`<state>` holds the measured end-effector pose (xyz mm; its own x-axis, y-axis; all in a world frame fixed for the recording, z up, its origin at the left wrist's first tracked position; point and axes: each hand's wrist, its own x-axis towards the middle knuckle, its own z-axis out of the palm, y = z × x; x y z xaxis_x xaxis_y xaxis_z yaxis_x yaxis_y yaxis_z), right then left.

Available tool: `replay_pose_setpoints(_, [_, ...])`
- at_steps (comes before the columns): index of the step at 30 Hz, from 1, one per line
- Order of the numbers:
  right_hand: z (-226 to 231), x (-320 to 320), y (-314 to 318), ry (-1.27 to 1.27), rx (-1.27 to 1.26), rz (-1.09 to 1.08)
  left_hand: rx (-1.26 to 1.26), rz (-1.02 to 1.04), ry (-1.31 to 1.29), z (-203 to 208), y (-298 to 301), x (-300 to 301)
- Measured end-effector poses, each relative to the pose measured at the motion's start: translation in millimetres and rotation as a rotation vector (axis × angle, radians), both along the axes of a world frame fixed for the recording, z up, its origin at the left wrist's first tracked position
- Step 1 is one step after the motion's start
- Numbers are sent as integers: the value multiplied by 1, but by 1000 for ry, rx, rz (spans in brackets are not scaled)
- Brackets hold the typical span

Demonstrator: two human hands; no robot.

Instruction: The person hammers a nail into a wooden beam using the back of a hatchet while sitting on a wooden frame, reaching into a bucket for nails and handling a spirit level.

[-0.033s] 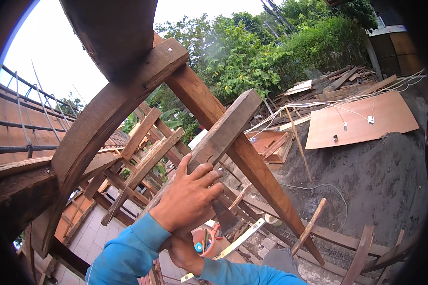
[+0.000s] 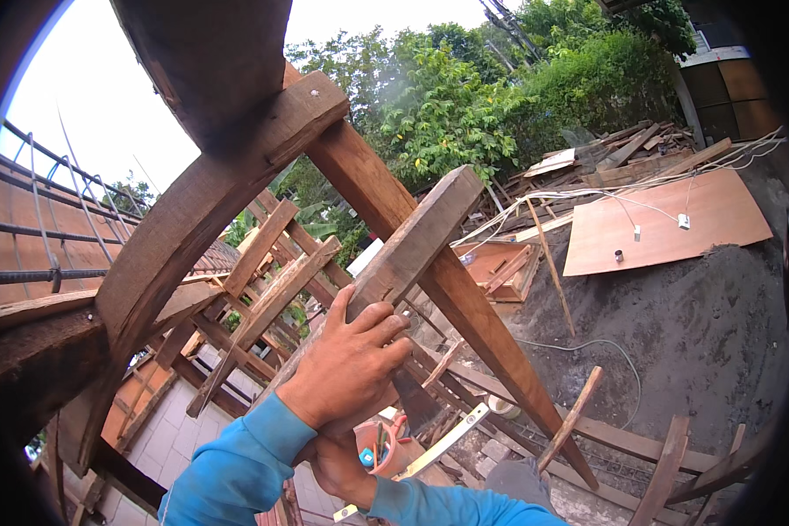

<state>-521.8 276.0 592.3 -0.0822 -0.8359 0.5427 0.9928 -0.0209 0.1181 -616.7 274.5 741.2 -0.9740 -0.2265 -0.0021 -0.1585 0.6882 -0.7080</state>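
My left hand (image 2: 352,358) is closed over a grey-brown wooden beam (image 2: 419,241), its index finger stretched along the top face. That beam slants up to the right and crosses a redder, longer timber (image 2: 491,342). Below my left wrist, my right hand (image 2: 340,469) is curled tight; what it grips is mostly hidden behind the left wrist. A brown wooden piece (image 2: 359,415) shows just above it. Beyond that, a dark flat blade-like plate (image 2: 418,401) sticks out under the beam, and I cannot tell whether it joins what my right hand holds.
A curved dark timber (image 2: 175,210) stands close on the left, beside steel bars (image 2: 44,232). Below are a pink bucket (image 2: 386,447) with tools and a yellowish spirit level (image 2: 443,443). To the right lie a dark sand heap (image 2: 675,324) and a plywood sheet (image 2: 666,228) with cables.
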Motion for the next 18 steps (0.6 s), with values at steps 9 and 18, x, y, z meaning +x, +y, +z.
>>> replay_pose_setpoints(9, [15, 5, 0, -72, 65, 13, -26, 4, -43, 7, -5, -2])
replay_pose_setpoints(18, [14, 2, -6, -36, -20, 17, -47, -5, -22, 7, -6, -3])
